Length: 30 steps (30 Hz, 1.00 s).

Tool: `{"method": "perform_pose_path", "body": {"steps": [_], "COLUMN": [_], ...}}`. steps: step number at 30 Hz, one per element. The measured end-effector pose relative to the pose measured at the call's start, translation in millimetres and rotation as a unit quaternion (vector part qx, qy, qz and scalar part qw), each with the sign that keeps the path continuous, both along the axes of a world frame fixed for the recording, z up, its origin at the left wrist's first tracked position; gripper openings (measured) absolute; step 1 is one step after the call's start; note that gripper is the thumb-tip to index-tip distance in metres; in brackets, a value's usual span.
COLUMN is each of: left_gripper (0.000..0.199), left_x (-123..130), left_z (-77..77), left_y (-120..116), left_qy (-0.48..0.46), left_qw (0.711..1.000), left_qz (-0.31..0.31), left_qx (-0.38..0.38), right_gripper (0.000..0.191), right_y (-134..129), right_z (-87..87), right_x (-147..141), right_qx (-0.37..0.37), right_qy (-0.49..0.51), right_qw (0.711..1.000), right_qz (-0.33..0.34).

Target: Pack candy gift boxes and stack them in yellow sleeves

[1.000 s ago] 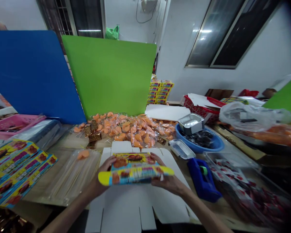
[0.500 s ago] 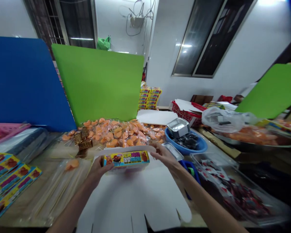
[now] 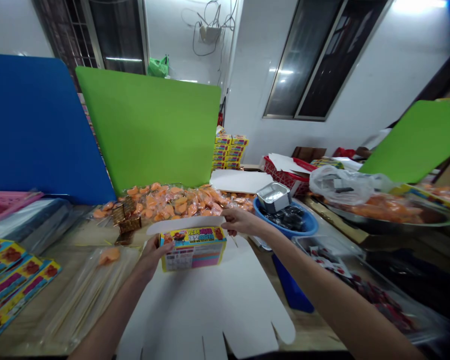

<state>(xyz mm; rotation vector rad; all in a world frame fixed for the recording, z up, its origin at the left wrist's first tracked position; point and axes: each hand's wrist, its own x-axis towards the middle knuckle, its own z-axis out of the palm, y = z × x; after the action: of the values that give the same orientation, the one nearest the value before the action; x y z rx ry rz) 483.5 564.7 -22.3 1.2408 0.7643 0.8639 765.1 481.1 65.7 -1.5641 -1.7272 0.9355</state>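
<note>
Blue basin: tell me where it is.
In the head view, the blue basin sits right of centre, just beyond the person's right hand, with a foil tray resting in it.

The person's 2 bare forearms, the left forearm (image 3: 112, 310) and the right forearm (image 3: 333, 282), are slim and taper toward the wrists. The left hand (image 3: 152, 257) and right hand (image 3: 243, 222) are bare too, with slender fingers.

Yellow box (image 3: 193, 255) with pink and blue stripes, white cardboard blank (image 3: 206, 305), green board (image 3: 146, 130)
</note>
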Motion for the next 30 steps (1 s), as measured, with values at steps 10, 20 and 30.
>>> {"method": "perform_pose_path", "body": {"steps": [10,20,30], "left_gripper": [0.038,0.060,0.018], "left_x": [3,-27,-2], "left_z": [-1.6,55.5,94.5], "left_y": [-1,33,34], "left_qy": [0.001,0.233,0.348], "left_qw": [1.000,0.937,0.906], "left_qz": [0.001,0.061,-0.123], "left_qx": [0.005,0.254,0.206], "right_gripper": [0.030,0.024,0.023], "right_y": [1,-5,-3], "right_z": [-5.8,-6.7,-9.6], "right_x": [-13,-32,-33], "right_qx": [0.065,0.048,0.048], "right_qy": [-0.268,-0.336,-0.343], "right_qw": [0.961,0.938,0.936], "right_qz": [0.023,0.070,0.062]}}
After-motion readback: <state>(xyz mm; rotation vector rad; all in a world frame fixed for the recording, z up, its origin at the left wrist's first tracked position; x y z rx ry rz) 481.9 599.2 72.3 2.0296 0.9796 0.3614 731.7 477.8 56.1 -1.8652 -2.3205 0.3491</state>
